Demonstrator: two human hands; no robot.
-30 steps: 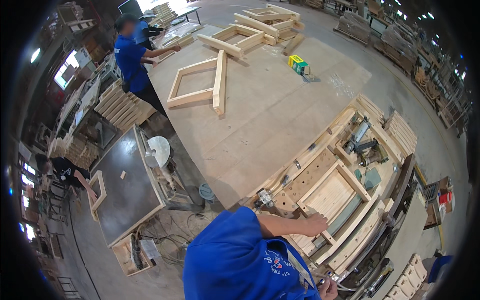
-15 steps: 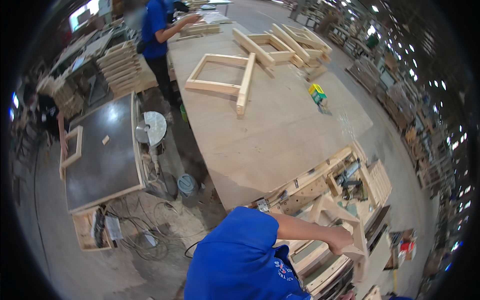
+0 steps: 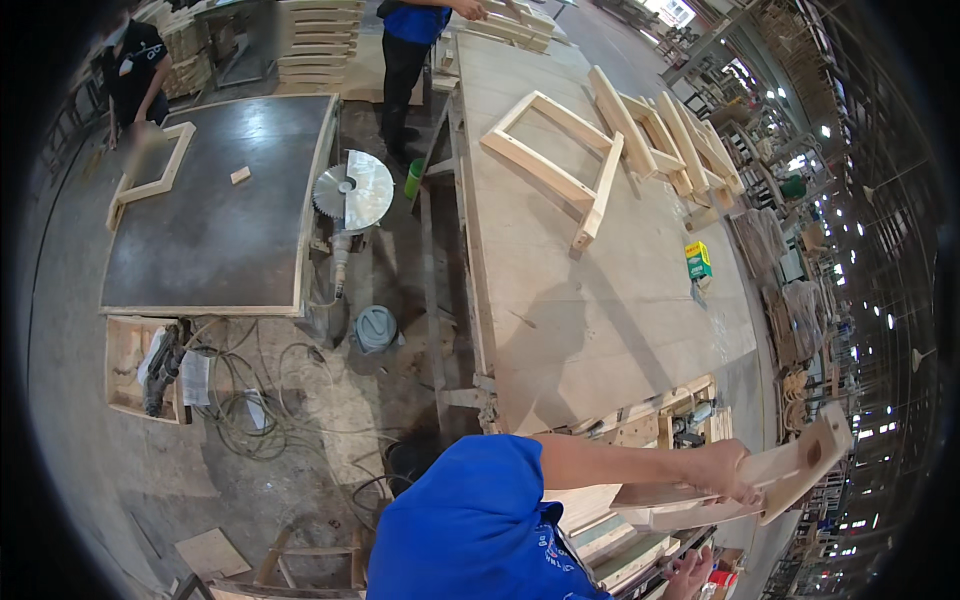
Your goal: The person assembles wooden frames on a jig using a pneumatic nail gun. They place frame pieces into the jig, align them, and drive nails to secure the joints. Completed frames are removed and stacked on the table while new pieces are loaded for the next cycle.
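My left hand [image 3: 725, 470] is closed around a rail of a pale wooden frame [image 3: 818, 450], which is raised and tilted at the lower right. A hole shows in its broad end piece. Lower down, my right hand [image 3: 688, 575] is open beside the frame and apart from it, fingers spread. Beneath the frame lie several wooden slats [image 3: 640, 560], partly hidden by my arm and the frame.
A large plywood-topped table [image 3: 640, 330] bears a wooden frame [image 3: 540, 168], more frames and a green-yellow box [image 3: 698, 260]. Left are a dark-topped table [image 3: 225, 240], a circular saw blade [image 3: 355, 190], a grey bucket [image 3: 375, 328] and floor cables [image 3: 250, 425]. Two co-workers stand beyond.
My left hand has lifted the wooden frame up and to the right, off the slats. My right hand now shows more fully, its fingers apart. The whole view has turned.
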